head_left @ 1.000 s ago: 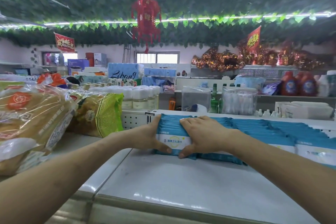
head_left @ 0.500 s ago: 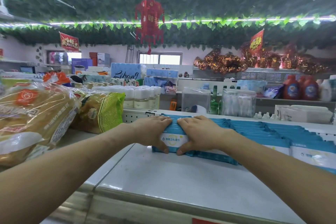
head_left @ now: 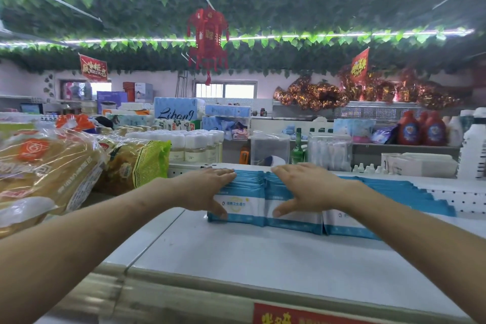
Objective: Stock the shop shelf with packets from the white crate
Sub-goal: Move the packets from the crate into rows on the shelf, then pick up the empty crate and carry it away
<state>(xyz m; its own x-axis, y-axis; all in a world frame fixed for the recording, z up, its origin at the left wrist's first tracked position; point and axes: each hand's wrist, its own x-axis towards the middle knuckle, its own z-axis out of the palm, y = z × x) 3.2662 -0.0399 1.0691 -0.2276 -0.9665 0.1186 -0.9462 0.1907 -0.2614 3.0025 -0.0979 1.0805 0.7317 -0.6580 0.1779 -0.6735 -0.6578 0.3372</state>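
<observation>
Hands on the stock, seen from the head camera. The left hand (head_left: 210, 191) lies flat on top of the packets (head_left: 246, 204), fingers straight and pointing away, thumb reaching down the front face of the first row. Over comes the right hand (head_left: 306, 189) with the same pose on the next row along: fingers stretched out, thumb down against the white front. The two hands are apart, with a strip of blue packet tops showing between them. Neither is curled round anything; both press flat.

The packets stand on edge in tight rows, blue with a white band. They sit on the white shelf (head_left: 263, 265) and run off to the right along its back part. A red tag (head_left: 302, 314) sits on the shelf's front edge.

Left of the packets there is bread (head_left: 44, 173) in clear bags, with a green bag (head_left: 143, 163) just beside it. Behind stand white-capped bottles (head_left: 196, 143), and red bottles (head_left: 420, 129) are on a far shelf to the right. Overhead, a red lantern (head_left: 207, 39) hangs from a leafy ceiling.
</observation>
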